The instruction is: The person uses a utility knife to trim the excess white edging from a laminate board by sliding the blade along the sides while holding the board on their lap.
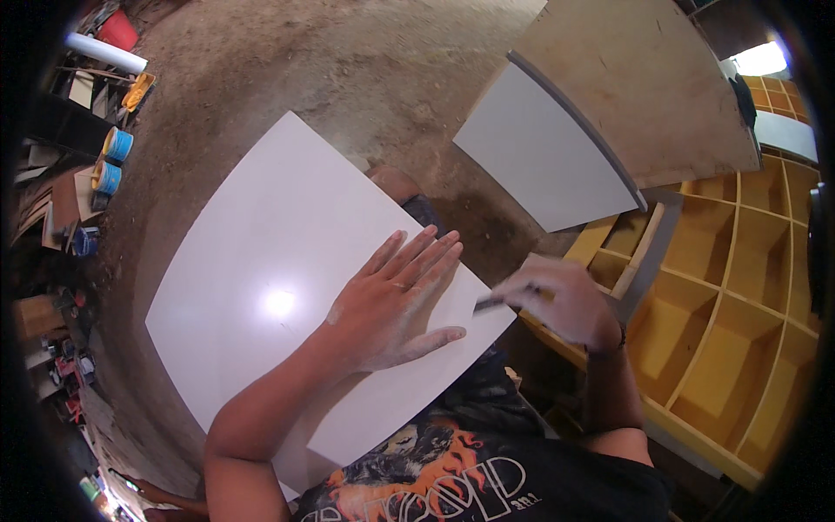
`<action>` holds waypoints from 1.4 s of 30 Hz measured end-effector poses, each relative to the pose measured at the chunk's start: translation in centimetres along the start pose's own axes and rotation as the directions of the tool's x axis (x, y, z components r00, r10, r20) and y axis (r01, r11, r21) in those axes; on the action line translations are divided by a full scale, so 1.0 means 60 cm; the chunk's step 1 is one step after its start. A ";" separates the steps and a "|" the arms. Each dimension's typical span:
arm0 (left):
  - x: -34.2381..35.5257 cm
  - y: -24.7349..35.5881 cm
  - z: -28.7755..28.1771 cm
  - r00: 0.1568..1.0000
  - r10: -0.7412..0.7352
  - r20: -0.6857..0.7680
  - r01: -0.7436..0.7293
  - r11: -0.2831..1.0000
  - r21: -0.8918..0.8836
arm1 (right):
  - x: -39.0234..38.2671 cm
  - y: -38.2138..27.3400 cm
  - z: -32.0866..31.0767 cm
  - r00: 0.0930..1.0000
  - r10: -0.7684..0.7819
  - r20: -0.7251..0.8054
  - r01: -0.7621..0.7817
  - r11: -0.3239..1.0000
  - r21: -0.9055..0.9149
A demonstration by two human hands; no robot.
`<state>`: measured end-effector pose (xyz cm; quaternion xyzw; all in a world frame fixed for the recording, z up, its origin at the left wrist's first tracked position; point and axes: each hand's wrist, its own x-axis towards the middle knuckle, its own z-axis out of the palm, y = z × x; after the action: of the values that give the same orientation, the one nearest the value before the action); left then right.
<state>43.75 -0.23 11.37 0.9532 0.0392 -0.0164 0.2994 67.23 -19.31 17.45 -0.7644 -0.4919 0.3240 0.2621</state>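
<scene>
A large white panel (252, 226) lies across my lap, a bright light reflected in its glossy face. Palm down near its right side, my left hand (391, 300) presses flat with the fingers stretched out and the thumb spread; whitish dust coats the skin. At the panel's right edge my right hand (561, 300) is closed round a small dark flat tool (492, 303). Motion blurs that hand, and its fingers hide most of the tool, so its exact kind is unclear. The tool's tip meets or nearly meets the panel's edge.
On the right stands a yellow wooden frame with several compartments (683, 335). A second white panel (548, 148) with a grey edge leans by a plywood sheet (644, 78). Blue-and-yellow cans (113, 161), a red bucket (118, 30) and scrap wood line the dirt floor's left side.
</scene>
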 end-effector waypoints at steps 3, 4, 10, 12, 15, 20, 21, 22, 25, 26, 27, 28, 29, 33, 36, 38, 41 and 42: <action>0.001 0.007 0.010 0.999 -0.005 -0.045 0.005 1.000 0.017 | -0.008 0.003 -0.018 0.980 -0.108 0.166 0.117 0.992 -0.042; 0.006 0.019 0.013 1.000 0.022 -0.004 -0.022 0.999 -0.048 | -0.011 0.010 -0.033 0.997 -0.001 -0.076 0.005 0.999 0.051; 0.000 0.080 0.087 0.886 0.460 -0.059 -0.463 0.868 -0.177 | 0.032 0.014 -0.010 0.931 0.165 -0.326 -0.003 0.896 0.445; -0.005 0.053 0.070 0.942 0.335 -0.007 -0.324 0.904 -0.279 | 0.053 -0.011 0.017 0.958 0.175 -0.226 -0.057 0.891 0.450; -0.010 -0.074 0.018 0.991 0.073 -0.114 -0.076 0.997 -0.023 | 0.063 -0.009 0.033 0.959 0.167 -0.231 -0.073 0.927 0.368; -0.084 -0.260 -0.078 0.839 -0.481 -0.255 0.505 0.862 0.033 | 0.070 -0.034 0.061 0.952 0.153 -0.267 -0.068 0.950 0.305; -0.109 -0.303 -0.078 0.789 -0.546 -0.281 0.579 0.815 0.042 | 0.073 -0.039 0.064 0.954 0.146 -0.263 -0.062 0.951 0.303; -0.130 -0.327 -0.081 0.717 -0.586 -0.377 0.646 0.762 0.042 | 0.075 -0.043 0.065 0.974 0.022 -0.223 0.024 0.980 0.199; -0.174 -0.359 -0.101 0.537 -0.704 -0.464 0.741 0.657 -0.138 | 0.087 -0.055 0.073 0.988 -0.060 -0.144 0.073 0.994 0.085; -0.178 -0.368 -0.107 0.538 -0.704 -0.463 0.740 0.658 -0.141 | 0.097 -0.060 0.077 0.993 -0.023 -0.115 0.032 0.997 0.077; -0.186 -0.374 -0.117 0.441 -0.822 -0.361 0.837 0.522 -0.167 | 0.109 -0.065 0.079 0.997 0.008 -0.081 -0.003 0.997 0.072; -0.184 -0.376 -0.125 0.331 -0.909 -0.251 0.908 0.380 -0.177 | 0.124 -0.066 0.074 0.998 0.015 -0.053 -0.014 1.000 0.006; -0.180 -0.372 -0.126 0.333 -0.909 -0.251 0.906 0.382 -0.180 | 0.142 -0.067 0.072 0.998 0.015 -0.055 -0.015 1.000 0.002; -0.185 -0.361 -0.132 0.366 -0.893 -0.262 0.886 0.421 -0.196 | 0.243 -0.062 0.093 0.997 -0.074 0.020 0.072 0.994 0.088; -0.184 -0.373 -0.118 0.392 -0.862 -0.322 0.857 0.469 -0.214 | 0.324 -0.047 0.107 0.979 -0.202 0.027 0.203 0.979 -0.022; -0.185 -0.376 -0.111 0.386 -0.830 -0.402 0.841 0.496 -0.217 | 0.365 -0.042 0.119 0.959 -0.282 0.035 0.280 0.959 0.037; -0.188 -0.379 -0.107 0.370 -0.839 -0.398 0.849 0.480 -0.223 | 0.384 -0.037 0.123 0.963 -0.242 0.116 0.238 0.970 0.041; -0.194 -0.384 -0.102 0.364 -0.831 -0.421 0.850 0.481 -0.215 | 0.380 -0.034 0.125 0.963 -0.241 0.125 0.237 0.970 0.044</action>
<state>30.26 21.34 3.92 0.7768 0.5898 0.0651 0.2110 67.35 3.08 8.62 -0.6731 -0.5917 0.3459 0.2779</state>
